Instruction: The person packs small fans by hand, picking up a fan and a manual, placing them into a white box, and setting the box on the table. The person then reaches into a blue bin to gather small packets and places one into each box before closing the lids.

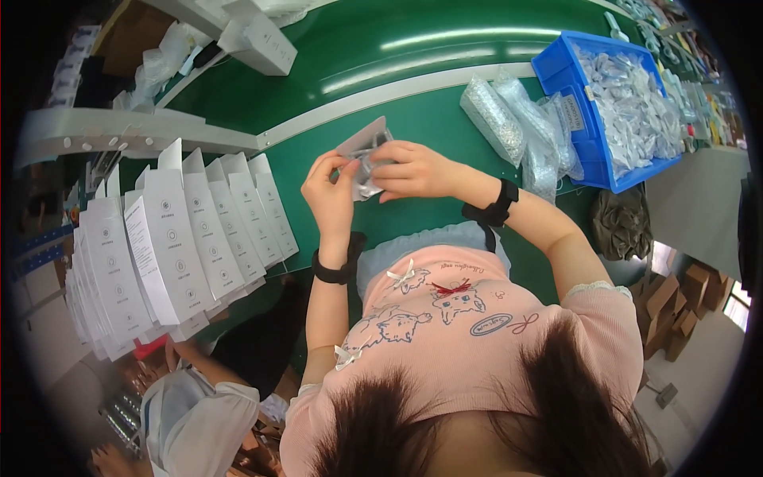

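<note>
Over the green table in front of me, my left hand [327,189] is closed on the left side of a small white carton [362,137], its flap standing up. My right hand [415,168] has its fingers curled over the carton's opening, pinching a shiny greyish plastic bag [366,184]. What lies inside the bag is hidden by my fingers. Both wrists wear black bands.
Rows of tall white printed cartons [167,238] stand open at the left. Bubble-wrapped pieces [493,119] lie at the right, beside a blue bin [598,151] full of small clear packets. Another person [199,413] is at the lower left.
</note>
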### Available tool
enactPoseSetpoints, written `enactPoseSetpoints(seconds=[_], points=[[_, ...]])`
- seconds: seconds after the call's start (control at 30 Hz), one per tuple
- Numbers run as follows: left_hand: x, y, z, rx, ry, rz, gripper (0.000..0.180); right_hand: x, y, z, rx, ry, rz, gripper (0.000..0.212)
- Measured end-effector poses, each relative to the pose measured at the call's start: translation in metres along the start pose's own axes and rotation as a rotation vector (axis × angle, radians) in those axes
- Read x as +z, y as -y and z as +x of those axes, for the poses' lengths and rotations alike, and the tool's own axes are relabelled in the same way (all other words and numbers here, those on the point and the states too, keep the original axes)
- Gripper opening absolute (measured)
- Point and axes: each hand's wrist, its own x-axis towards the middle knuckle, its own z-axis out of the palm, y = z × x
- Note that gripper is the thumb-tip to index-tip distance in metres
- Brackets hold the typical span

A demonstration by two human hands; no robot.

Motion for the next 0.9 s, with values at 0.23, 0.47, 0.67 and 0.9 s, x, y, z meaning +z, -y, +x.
enactPoseSetpoints(seconds=[0.23, 0.47, 0.67, 0.9], points=[[-0.083, -0.092, -0.009, 0.357, -0.381, 0.840, 0.038, -0.011, 0.004, -0.021, 0.311, -0.090, -0.048, 0.069], [-0.190, -0.094, -0.014, -0.118, -0.371, 1.550, 0.057, 0.020, -0.025, -0.018, 0.742, 0.013, 0.545, 0.110], [-0.178, -0.138, -0.038, -0.059, -0.221, 1.007, 0.064, -0.012, -0.109, 0.008, 0.878, -0.507, 0.773, 0.113], [-0.018, -0.051, -0.023, 0.045, 0.308, 0.756, 0.068, -0.046, -0.268, -0.011, 0.855, -0.674, 0.292, 0.109]])
